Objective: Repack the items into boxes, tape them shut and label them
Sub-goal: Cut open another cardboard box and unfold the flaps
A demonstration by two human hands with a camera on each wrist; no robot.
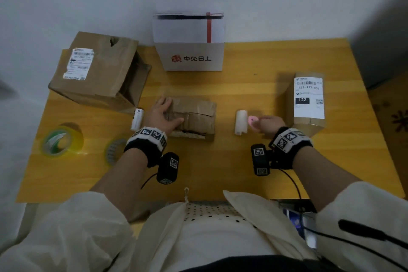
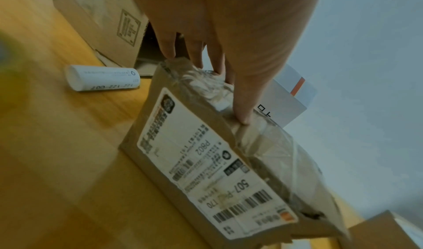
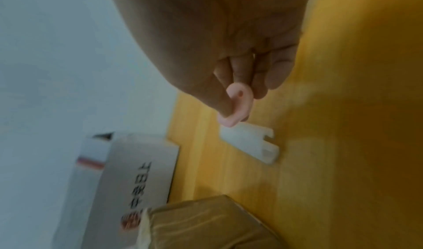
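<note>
A small brown box [image 1: 195,117], wrapped in clear tape, lies mid-table. Its old shipping label [image 2: 206,158] faces me in the left wrist view. My left hand [image 1: 164,112] rests on the box's left end with fingers straight, the thumb [image 2: 245,108] pressing the taped top edge. To the right, my right hand [image 1: 268,123] pinches a small pink cutter [image 1: 253,122] [image 3: 231,120] between thumb and fingers just above the table. It hovers beside a white plastic piece [image 1: 241,122] [image 3: 251,144]. A white label roll [image 1: 137,119] [image 2: 103,80] lies left of the small box.
A large brown box [image 1: 99,70] lies on its side at back left, its opening facing right. An open white box [image 1: 192,55] stands at the back centre, and a labelled brown box [image 1: 308,99] at right. Two tape rolls [image 1: 61,141] [image 1: 114,150] sit at front left on the yellow table [image 1: 220,172].
</note>
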